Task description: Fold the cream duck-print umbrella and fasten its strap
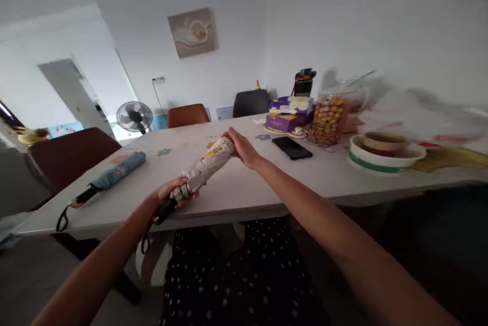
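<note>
While the pale surface (244, 183) spreads ahead, the right hand (244, 149) reaches out with fingers curled round the far end of a furled umbrella (208, 167), and the left hand (170, 191) wraps its fingers about the lower part. Slanting between those fingers, it is whitish with yellow and dark print; its black handle (165, 210) and thin loop (144, 244) hang below the left fingers.

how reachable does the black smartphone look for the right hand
Probably yes: the black smartphone lies to the right of the right hand, nothing standing between, though that hand holds the white folded umbrella.
</note>
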Motion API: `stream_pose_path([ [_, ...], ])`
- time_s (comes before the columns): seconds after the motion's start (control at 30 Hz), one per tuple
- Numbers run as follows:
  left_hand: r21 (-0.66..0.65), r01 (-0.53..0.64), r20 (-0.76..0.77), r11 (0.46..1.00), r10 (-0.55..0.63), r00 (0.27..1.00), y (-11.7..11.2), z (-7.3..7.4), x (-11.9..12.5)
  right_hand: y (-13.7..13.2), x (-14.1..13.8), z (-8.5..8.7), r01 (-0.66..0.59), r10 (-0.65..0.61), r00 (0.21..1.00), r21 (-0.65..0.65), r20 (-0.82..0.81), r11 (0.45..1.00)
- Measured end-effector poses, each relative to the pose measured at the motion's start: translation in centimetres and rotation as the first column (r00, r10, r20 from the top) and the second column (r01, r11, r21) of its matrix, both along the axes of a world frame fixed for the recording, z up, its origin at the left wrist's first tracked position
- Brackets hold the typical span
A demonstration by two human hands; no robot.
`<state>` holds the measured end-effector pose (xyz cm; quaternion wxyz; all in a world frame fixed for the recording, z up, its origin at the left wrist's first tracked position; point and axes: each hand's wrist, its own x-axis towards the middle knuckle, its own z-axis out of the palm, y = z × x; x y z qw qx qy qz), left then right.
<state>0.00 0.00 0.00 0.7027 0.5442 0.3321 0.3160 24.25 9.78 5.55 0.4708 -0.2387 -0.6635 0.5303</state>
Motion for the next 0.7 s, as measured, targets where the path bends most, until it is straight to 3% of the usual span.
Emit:
stream_pose_path([
  [0.07, -0.013, 0.033, -0.017, 0.999, -0.034, 0.999, 0.1, 0.2, -0.1, -0.5, 0.0, 0.1, 0.033, -0.047, 0.996, 0.161, 0.080, 0.986],
  [0.17, -0.028, 0.048, -0.053, 0.998, -0.050, 0.997, -0.1, 0.8, 0.1, -0.9, -0.3, 0.1, 0.133, -0.176, 0.976, 0.291, 0.128, 0.947],
  [0.3, -0.044, 0.037, -0.094, 0.998, -0.041, 0.995, -0.6, 1.5, 0.8, -0.7, -0.9, 0.4, 0.248, -0.288, 0.947, 0.245, 0.142, 0.937],
  [0.47, -0.022, 0.010, -0.143, 1.000, -0.013, 0.990, -0.3, 1.1, 0.7, -0.6, -1.2, 0.9, 0.339, -0.373, 0.904, 0.184, 0.210, 0.923],
  [0.57, 0.110, -0.102, -0.322, 0.989, 0.133, 0.937, -0.1, 2.2, 0.4, -0.4, -0.8, 0.8, 0.448, -0.478, 0.837, 0.168, 0.267, 0.878],
  [0.63, 0.318, -0.256, -0.458, 0.913, 0.384, 0.802, -0.5, 3.9, 0.8, -0.1, -0.4, 0.5, 0.492, -0.515, 0.806, 0.155, 0.292, 0.857],
  [0.67, 0.456, -0.336, -0.480, 0.824, 0.545, 0.687, -0.9, 4.8, 1.3, 0.1, -0.2, 0.3, 0.503, -0.522, 0.797, 0.144, 0.303, 0.852],
  [0.7, 0.601, -0.383, -0.442, 0.701, 0.692, 0.571, -1.3, 5.6, 2.0, 0.2, -0.1, 0.2, 0.511, -0.522, 0.792, 0.123, 0.318, 0.851],
])
